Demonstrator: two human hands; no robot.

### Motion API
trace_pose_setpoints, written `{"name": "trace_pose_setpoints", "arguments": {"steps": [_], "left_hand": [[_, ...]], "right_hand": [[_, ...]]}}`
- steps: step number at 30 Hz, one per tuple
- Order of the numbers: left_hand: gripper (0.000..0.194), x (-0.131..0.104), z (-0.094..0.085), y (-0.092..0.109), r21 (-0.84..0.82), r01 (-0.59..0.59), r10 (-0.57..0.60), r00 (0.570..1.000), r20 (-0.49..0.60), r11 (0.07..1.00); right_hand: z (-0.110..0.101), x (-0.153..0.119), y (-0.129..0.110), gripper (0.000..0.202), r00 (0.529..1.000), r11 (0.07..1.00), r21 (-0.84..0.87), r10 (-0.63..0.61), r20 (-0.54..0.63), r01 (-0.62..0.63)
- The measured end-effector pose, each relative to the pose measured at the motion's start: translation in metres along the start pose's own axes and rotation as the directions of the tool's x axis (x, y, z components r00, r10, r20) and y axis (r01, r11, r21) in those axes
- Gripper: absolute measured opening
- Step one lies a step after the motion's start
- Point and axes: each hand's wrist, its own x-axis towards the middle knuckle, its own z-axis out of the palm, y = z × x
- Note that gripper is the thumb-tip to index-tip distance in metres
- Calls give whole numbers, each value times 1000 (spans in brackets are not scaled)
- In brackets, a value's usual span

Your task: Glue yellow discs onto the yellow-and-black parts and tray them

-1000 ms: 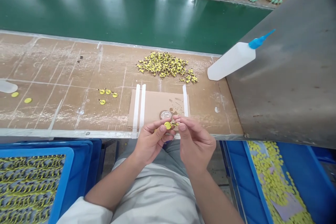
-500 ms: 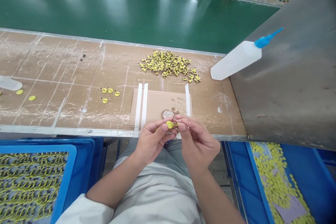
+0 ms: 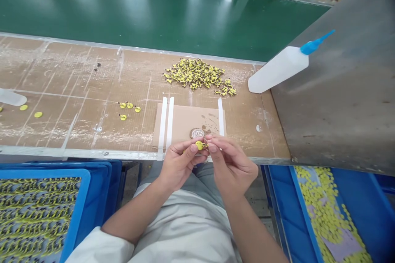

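Between finger and thumb, my left hand [image 3: 182, 162] pinches a small round yellow disc [image 3: 199, 145] at the bench's front edge. My right hand [image 3: 230, 162] is closed on a small yellow-and-black piece [image 3: 206, 145] at the disc's right side; its fingertips hide most of it. Just beyond the fingers sits a small round clear dish [image 3: 197, 133] on a taped cardboard sheet [image 3: 185, 121]. Farther back lies a heap of small yellow-and-black pieces [image 3: 194, 74]. Several yellow discs with dark pieces on them [image 3: 122, 117] rest left of the sheet.
A white squeeze bottle with a blue nozzle [image 3: 279, 70] leans against the metal panel [image 3: 339, 90] at right. Blue trays flank me: one with rows of yellow-black pieces [image 3: 88, 197], one with yellow discs [image 3: 286, 213]. A green belt [image 3: 154, 16] runs behind the bench.
My hands stay almost still, holding the disc and the small piece together. At the far bench, another person's hand has shifted slightly.
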Motion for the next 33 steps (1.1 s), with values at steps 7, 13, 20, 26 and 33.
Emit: {"name": "trace_pose_setpoints", "arguments": {"steps": [7, 13, 20, 26, 33], "left_hand": [[25, 0, 0, 0, 12, -3, 3, 1000, -12, 1000], [25, 0, -2, -2, 22, -8, 8, 999, -36, 1000], [23, -1, -2, -1, 4, -11, 11, 1000, -21, 1000], [23, -2, -1, -2, 9, -16, 17, 1000, -19, 1000], [26, -3, 0, -1, 37, -12, 14, 998, -62, 999]], "right_hand": [[0, 1, 2, 23, 1000, 999, -30, -23, 10, 23], [-1, 2, 3, 30, 993, 994, -40, -103, 49, 105], [-2, 2, 2, 31, 993, 995, -21, -99, 64, 101], [-4, 2, 1, 31, 993, 995, -26, -90, 77, 92], [-4, 1, 1, 33, 993, 996, -17, -83, 84, 85]]}}
